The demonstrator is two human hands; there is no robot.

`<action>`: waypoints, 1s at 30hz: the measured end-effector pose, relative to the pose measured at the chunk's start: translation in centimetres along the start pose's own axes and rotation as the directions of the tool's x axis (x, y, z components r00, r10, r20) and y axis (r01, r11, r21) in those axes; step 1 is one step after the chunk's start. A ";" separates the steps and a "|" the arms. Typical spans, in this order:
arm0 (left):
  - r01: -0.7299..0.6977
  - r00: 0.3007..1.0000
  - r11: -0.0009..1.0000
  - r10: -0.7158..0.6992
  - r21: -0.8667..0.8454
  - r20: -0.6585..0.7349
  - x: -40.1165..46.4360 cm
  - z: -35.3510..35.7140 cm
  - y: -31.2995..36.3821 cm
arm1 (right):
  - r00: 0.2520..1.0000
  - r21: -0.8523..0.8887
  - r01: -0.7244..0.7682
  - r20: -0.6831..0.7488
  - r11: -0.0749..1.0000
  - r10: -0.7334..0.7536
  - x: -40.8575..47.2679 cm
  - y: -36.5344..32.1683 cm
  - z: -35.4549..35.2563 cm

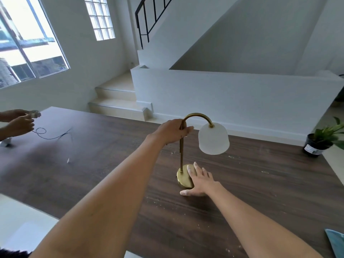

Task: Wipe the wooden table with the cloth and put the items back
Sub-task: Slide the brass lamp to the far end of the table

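Wooden table [111, 164] fills the lower half of the head view, dark brown with a long grain, and it does not look wiped yet — pale crumbs and specks lie scattered across its right and near parts, around the lamp [188, 146] and toward the near edge. By my reading the task is at its clearing stage: the lamp is being handled, the wiping itself is not begun, and putting things back is all left to do.

Standing near the middle of the table, the lamp has a round brass base, a thin upright stem that curves over at the top, and a frosted white bell shade hanging from the curve. My left hand [172, 131] grips the stem just below the bend, fingers curled round it. My right hand [200, 181] lies spread, fingers straight, against the near right side of the base, holding nothing.

At the lower right corner a teal corner shows, probably the cloth [336, 241], lying untouched on the table. A potted plant [320, 144] stands at the far right edge. At the far left another person's hands [20, 121] hold something small, with a thin dark cord [50, 135] looped on the tabletop beside them.
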State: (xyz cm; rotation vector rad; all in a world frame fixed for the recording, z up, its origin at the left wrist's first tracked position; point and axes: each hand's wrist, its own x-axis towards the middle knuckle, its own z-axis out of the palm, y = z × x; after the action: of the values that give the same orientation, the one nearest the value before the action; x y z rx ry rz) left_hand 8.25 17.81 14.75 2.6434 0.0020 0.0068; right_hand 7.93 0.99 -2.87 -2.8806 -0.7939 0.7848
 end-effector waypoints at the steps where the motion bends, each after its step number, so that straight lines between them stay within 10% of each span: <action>1: -0.009 1.000 1.000 0.009 -0.005 -0.030 -0.1 0.3 -0.2 | 1.000 0.005 -0.006 -0.016 1.000 0.006 0.3 -0.1 0.0; 30: -0.161 0.972 0.968 0.122 -0.192 -0.200 7.5 1.9 16.0 | 0.922 0.141 -0.060 -0.371 0.988 0.109 -3.2 13.5 -6.5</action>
State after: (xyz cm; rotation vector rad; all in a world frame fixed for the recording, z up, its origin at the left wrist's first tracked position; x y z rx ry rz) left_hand 15.72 2.82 20.74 2.4197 -0.1196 0.2881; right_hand 14.97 -11.77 1.81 -2.8303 -0.5540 0.2528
